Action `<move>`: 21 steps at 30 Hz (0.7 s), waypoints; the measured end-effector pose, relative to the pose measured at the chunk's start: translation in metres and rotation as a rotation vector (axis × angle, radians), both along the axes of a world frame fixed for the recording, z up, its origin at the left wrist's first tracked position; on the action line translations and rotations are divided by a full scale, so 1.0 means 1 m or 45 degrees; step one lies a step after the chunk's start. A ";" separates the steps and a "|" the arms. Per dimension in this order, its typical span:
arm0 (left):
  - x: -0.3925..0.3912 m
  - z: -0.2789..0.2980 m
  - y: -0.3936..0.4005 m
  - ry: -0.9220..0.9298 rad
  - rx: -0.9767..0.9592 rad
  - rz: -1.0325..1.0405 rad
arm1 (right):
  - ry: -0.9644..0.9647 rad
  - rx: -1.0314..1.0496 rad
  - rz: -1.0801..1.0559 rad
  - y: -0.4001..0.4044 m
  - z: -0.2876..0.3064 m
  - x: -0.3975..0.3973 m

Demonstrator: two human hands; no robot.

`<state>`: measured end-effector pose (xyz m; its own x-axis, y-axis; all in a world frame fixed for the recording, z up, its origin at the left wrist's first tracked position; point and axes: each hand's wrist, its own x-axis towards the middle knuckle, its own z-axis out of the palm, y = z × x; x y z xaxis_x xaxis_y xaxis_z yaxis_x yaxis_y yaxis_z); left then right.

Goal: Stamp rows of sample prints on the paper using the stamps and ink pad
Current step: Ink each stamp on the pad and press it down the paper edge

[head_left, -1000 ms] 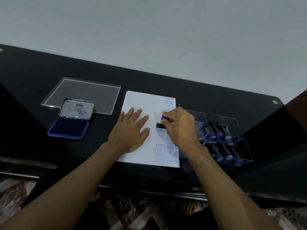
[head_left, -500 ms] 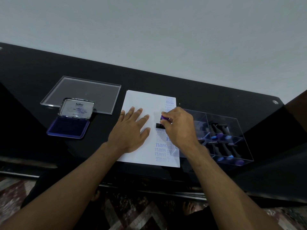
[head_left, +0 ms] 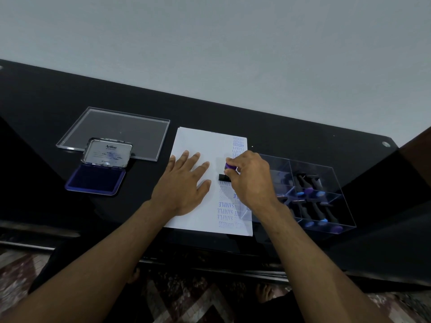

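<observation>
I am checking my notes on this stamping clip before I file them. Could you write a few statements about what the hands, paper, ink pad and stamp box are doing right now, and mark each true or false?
1. The left hand lies flat on the paper. True.
2. The right hand is empty. False: it grips a stamp with a purple top, its black base on the paper.
3. The ink pad is open. True: its lid stands raised behind the blue pad.
4. The printed words run down the left edge of the paper. False: they run down its right side.
5. The clear box of spare stamps sits left of the ink pad. False: it sits right of the paper.
</observation>
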<state>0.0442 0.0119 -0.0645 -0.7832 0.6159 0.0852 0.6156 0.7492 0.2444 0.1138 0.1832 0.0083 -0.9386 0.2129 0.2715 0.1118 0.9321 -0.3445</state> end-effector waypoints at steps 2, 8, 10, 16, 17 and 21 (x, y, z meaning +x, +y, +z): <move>0.000 0.000 0.000 0.005 0.012 0.001 | 0.007 0.043 -0.001 0.001 -0.001 0.000; 0.000 0.000 0.000 -0.002 -0.003 0.005 | -0.021 0.077 -0.016 0.001 -0.001 -0.002; 0.001 0.000 0.000 -0.006 0.000 0.005 | -0.032 0.077 -0.022 0.001 -0.001 -0.002; 0.001 0.000 0.000 -0.003 0.012 0.002 | -0.038 0.063 -0.027 0.001 -0.002 -0.003; 0.000 0.000 0.000 -0.002 0.006 0.002 | -0.035 0.062 -0.025 0.001 -0.002 -0.003; 0.001 0.000 0.000 -0.001 0.016 0.002 | -0.013 0.055 -0.004 0.002 -0.002 -0.003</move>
<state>0.0449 0.0117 -0.0649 -0.7842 0.6136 0.0925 0.6144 0.7469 0.2542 0.1113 0.1847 0.0064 -0.9408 0.2043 0.2705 0.1182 0.9456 -0.3030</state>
